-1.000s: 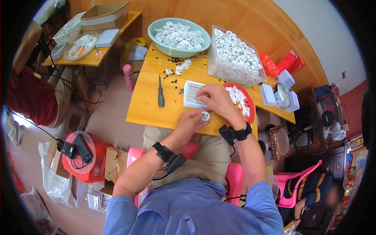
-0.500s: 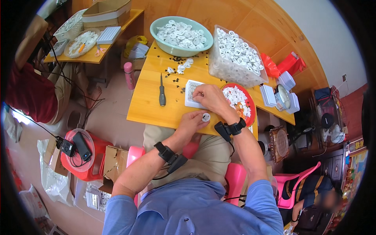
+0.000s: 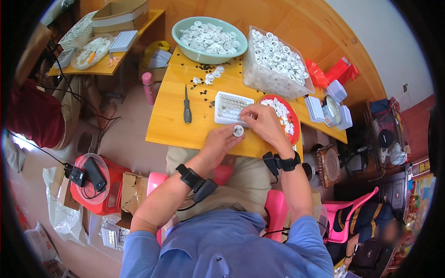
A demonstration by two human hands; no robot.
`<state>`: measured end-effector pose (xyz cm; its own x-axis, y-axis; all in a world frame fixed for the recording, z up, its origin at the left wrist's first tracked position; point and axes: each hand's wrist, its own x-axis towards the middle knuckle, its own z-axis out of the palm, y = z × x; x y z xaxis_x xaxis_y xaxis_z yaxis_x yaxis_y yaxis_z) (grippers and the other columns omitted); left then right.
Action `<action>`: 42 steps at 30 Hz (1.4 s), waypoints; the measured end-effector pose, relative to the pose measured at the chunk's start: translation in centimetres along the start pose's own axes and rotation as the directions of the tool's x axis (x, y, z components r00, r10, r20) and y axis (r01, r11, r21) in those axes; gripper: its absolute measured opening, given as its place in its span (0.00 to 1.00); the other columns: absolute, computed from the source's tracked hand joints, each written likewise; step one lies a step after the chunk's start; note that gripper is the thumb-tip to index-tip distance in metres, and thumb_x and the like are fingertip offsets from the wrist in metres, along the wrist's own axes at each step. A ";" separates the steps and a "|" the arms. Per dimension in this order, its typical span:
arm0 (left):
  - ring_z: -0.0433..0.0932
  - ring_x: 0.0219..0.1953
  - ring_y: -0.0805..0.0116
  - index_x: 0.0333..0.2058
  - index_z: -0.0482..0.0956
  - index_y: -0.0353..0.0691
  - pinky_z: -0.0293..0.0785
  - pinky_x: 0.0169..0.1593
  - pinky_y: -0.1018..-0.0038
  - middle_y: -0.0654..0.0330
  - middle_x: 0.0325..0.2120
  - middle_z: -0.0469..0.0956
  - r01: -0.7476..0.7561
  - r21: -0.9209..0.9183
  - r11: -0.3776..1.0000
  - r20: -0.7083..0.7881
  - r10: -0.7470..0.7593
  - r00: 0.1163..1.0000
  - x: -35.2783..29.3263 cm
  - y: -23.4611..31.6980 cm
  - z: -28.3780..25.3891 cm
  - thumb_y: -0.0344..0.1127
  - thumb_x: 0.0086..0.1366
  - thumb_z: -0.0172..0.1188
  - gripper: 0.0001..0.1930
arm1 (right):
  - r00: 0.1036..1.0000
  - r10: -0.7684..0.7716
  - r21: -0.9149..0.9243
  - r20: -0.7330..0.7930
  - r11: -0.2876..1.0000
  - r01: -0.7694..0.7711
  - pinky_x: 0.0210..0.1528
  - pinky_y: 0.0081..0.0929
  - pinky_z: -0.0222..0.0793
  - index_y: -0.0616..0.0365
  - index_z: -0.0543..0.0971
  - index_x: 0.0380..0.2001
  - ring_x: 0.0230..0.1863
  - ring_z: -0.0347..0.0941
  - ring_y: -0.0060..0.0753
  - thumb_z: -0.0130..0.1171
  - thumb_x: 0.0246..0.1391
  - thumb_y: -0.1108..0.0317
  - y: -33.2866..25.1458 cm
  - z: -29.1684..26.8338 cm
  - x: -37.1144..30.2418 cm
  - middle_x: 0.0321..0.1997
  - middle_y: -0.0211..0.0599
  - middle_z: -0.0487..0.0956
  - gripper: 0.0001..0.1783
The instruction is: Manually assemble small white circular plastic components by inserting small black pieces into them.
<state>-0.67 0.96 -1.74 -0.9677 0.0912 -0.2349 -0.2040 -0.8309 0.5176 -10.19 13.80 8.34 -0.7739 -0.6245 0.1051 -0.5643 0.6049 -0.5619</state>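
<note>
Close to the table's near edge, my left hand (image 3: 216,144) pinches a small white round plastic part (image 3: 238,131) between thumb and fingers; a dark spot shows in its middle. My right hand (image 3: 265,123) has its thumb and fingertips drawn together at the right side of a white tray (image 3: 223,119). Anything between those fingertips is too small to make out. Rows of small silvery discs (image 3: 229,107) fill much of the tray. Beside the right hand, a red round plate (image 3: 295,121) carries many small white pieces (image 3: 280,111).
A screwdriver (image 3: 187,106) lies left of the tray, with scattered black bits (image 3: 204,92) nearby. Behind stand a green basin (image 3: 204,56) and a clear bin (image 3: 278,86), both heaped with white parts. A pink bottle (image 3: 148,88) is beyond the table's left edge. Another person's maroon sleeve (image 3: 37,111) is at far left.
My right hand has shifted rightward off the tray's middle, baring more of the silvery discs. My left hand still holds the white part, now turned slightly. The whole view has shifted a little.
</note>
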 end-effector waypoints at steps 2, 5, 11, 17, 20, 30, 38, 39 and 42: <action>0.78 0.51 0.66 0.55 0.72 0.26 0.76 0.59 0.72 0.54 0.49 0.78 0.009 -0.013 1.000 -0.008 -0.009 1.000 0.0 0.3 0.0 0.32 0.74 0.47 0.17 | 1.000 0.018 0.025 -0.013 1.000 -0.017 0.35 0.33 0.72 0.60 0.84 0.32 0.29 0.78 0.41 0.62 0.48 0.68 0.1 0.1 -1.5 0.30 0.43 0.83 0.09; 0.78 0.52 0.65 0.55 0.71 0.27 0.76 0.59 0.72 0.53 0.49 0.78 0.005 0.008 1.000 0.010 -0.005 1.000 -0.1 0.5 0.2 0.32 0.74 0.46 0.17 | 0.994 -0.037 0.009 -0.107 0.999 0.038 0.31 0.32 0.70 0.59 0.83 0.33 0.28 0.76 0.37 0.63 0.50 0.71 1.1 1.4 -3.4 0.31 0.40 0.81 0.07; 0.78 0.52 0.66 0.55 0.71 0.30 0.76 0.59 0.71 0.54 0.50 0.77 -0.004 -0.010 1.000 0.004 0.004 1.000 -0.2 0.4 0.6 0.32 0.75 0.46 0.15 | 0.963 -0.077 0.056 -0.257 0.994 0.094 0.30 0.29 0.72 0.59 0.83 0.32 0.27 0.77 0.36 0.64 0.48 0.76 1.3 3.3 -4.6 0.30 0.38 0.80 0.06; 0.78 0.51 0.68 0.52 0.72 0.32 0.76 0.58 0.72 0.55 0.49 0.77 -0.016 0.012 1.000 0.000 0.016 1.000 -0.2 0.1 0.3 0.31 0.75 0.47 0.13 | 0.944 -0.143 0.013 -0.296 0.988 0.153 0.30 0.28 0.72 0.61 0.83 0.32 0.28 0.78 0.36 0.65 0.47 0.78 1.7 4.0 -4.6 0.30 0.39 0.81 0.07; 0.78 0.52 0.68 0.53 0.71 0.33 0.75 0.59 0.71 0.55 0.50 0.77 -0.030 0.012 0.999 0.006 0.030 1.000 -0.1 -0.1 0.1 0.31 0.75 0.47 0.13 | 0.953 -0.130 0.006 -0.275 0.991 0.137 0.31 0.31 0.73 0.61 0.82 0.31 0.29 0.79 0.39 0.64 0.47 0.77 1.9 4.1 -4.6 0.30 0.41 0.81 0.06; 0.77 0.52 0.68 0.52 0.71 0.33 0.74 0.59 0.71 0.56 0.49 0.77 -0.035 0.036 0.999 0.012 0.035 0.999 0.1 0.0 -0.1 0.31 0.75 0.47 0.12 | 0.965 -0.106 -0.038 -0.238 0.994 0.100 0.30 0.29 0.71 0.60 0.84 0.31 0.26 0.77 0.36 0.66 0.46 0.77 1.9 4.2 -4.2 0.31 0.39 0.81 0.07; 0.78 0.52 0.68 0.52 0.71 0.32 0.75 0.59 0.71 0.56 0.49 0.77 -0.039 -0.005 0.999 -0.021 0.039 0.999 0.4 0.0 -0.2 0.31 0.75 0.47 0.12 | 0.894 -0.421 -0.323 -0.153 0.876 0.358 0.29 0.38 0.72 0.56 0.83 0.30 0.28 0.77 0.45 0.61 0.50 0.73 0.9 2.8 -2.7 0.28 0.37 0.77 0.04; 0.77 0.52 0.68 0.52 0.70 0.33 0.75 0.59 0.71 0.56 0.49 0.76 -0.038 0.010 0.999 -0.017 0.038 0.999 0.1 0.1 0.2 0.30 0.75 0.46 0.12 | 0.898 -0.393 -0.224 -0.196 0.910 0.350 0.30 0.38 0.72 0.56 0.83 0.30 0.29 0.77 0.45 0.60 0.51 0.73 0.7 2.5 -2.3 0.29 0.37 0.78 0.04; 0.77 0.53 0.67 0.53 0.70 0.33 0.74 0.59 0.71 0.56 0.50 0.76 -0.034 0.024 0.999 -0.011 0.034 0.999 -0.1 0.2 0.4 0.30 0.74 0.46 0.12 | 0.906 -0.390 -0.156 -0.166 0.917 0.367 0.32 0.39 0.73 0.56 0.83 0.32 0.32 0.78 0.47 0.60 0.52 0.72 -0.8 2.6 -0.4 0.30 0.38 0.78 0.06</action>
<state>-0.63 1.03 -1.28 -0.9725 0.0566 -0.2261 -0.1745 -0.8199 0.5453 -8.72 12.29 6.59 -0.5284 -0.7196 0.4505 -0.8461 0.4028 -0.3490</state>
